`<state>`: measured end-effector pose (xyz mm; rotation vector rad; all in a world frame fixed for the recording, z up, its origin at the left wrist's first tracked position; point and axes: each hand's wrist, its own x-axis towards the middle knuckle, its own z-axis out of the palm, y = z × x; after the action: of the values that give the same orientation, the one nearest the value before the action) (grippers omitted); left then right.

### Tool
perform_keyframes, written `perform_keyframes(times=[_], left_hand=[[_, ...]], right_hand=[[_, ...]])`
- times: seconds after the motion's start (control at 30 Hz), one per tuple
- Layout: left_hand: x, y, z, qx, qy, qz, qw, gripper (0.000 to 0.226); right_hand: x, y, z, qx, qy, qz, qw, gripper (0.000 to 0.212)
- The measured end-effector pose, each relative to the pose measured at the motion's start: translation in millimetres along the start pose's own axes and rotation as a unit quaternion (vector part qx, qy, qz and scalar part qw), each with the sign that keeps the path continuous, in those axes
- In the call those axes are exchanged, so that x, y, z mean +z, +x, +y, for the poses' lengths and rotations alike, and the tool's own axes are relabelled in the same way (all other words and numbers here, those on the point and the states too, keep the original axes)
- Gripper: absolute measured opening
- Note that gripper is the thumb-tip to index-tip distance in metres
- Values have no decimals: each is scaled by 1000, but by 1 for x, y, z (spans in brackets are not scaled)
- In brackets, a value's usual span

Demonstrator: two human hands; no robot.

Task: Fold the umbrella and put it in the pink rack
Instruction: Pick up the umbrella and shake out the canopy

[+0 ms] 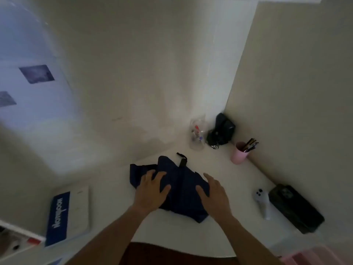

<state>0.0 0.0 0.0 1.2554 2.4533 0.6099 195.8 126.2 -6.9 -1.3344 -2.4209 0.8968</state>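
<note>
A dark navy folding umbrella (181, 186) lies collapsed and loose on the white table (191, 232), its black handle and strap (182, 159) pointing toward the wall. My left hand (152, 190) rests flat on the left part of the fabric, fingers spread. My right hand (214, 194) hovers at the right edge of the fabric, fingers apart, thumb touching the cloth. A pink object (313, 255), possibly the rack, shows blurred at the bottom right corner.
A pink cup with pens (238, 153), a clear jar (197, 135) and a black pouch (222, 131) stand in the back corner. A dark phone (296, 208) and a grey device (262, 202) lie at the right. A blue-and-white booklet (66, 215) lies at the left.
</note>
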Motion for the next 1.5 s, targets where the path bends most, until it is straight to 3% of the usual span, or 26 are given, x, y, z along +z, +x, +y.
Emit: perform_keyframes(times=[0.2,0.3,0.5,0.87,1.03,1.17,1.27,1.33,1.43,1.5], left_hand=[[109,37,-44,14,22,-16,1000,80],[128,33,-54,42,32,-6,999,76],[203,46,-95,144,45,107,983,69],[223,57,-108,166,98,180,965,57],[227,48,-109,175,142,212,951,48],[212,13,-90,193,221,231,927,37],[190,1,-98,189,250,220,924,42],[178,5,-122,182,225,197,937,49],[160,12,-158,204,133,142,959,42],[158,12,-178,199,84,70,974,52]], right_hand=[[92,47,66,-66,-141,-63,986,73],[104,55,72,-99,-165,-37,981,73],[177,63,122,-132,-200,36,970,64],[192,67,127,-156,-195,130,959,66],[195,53,130,-130,-224,176,950,56],[194,8,116,-131,-210,134,960,46],[176,-9,104,-180,-82,93,976,36],[162,-15,104,-197,-37,108,974,29],[147,-2,116,-176,-53,178,967,26],[140,17,124,-163,-101,185,964,29]])
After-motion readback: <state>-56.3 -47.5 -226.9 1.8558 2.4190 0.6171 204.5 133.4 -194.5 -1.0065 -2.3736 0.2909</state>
